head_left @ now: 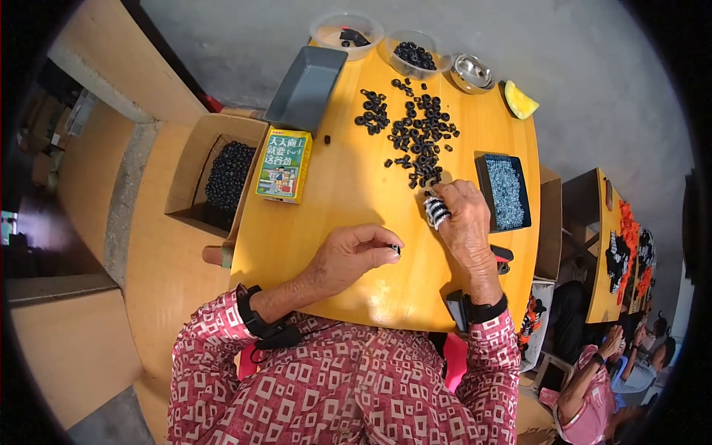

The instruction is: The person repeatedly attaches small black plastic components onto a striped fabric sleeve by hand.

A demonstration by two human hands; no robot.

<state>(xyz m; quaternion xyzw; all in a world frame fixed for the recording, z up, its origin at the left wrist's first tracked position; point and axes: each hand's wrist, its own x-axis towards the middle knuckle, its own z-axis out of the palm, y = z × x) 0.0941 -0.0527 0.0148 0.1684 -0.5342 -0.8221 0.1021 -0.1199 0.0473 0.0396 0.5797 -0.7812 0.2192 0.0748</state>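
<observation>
My left hand [345, 256], over the near middle of the table, is closed in a pinch on a small dark part [396, 250] with a pale spot on it. My right hand [466, 222] reaches to the near end of a scattered pile of small black ring-shaped parts [419, 141]. Its fingers are bent together, and their tips partly hide what is between them. A black-and-white striped knitted band [436, 211] sits at those fingers; I cannot tell whether it is worn or held. Right of this hand stands a black tray of small pale blue pieces [506, 193].
A cardboard box [194, 163] of dark parts stands left of the table [334, 193], near a yellow-green carton [285, 166] and a grey bin [304, 87]. Clear tubs [412, 55], metal bowls [472, 73] and a yellow wedge [521, 101] line the far edge. People sit far right.
</observation>
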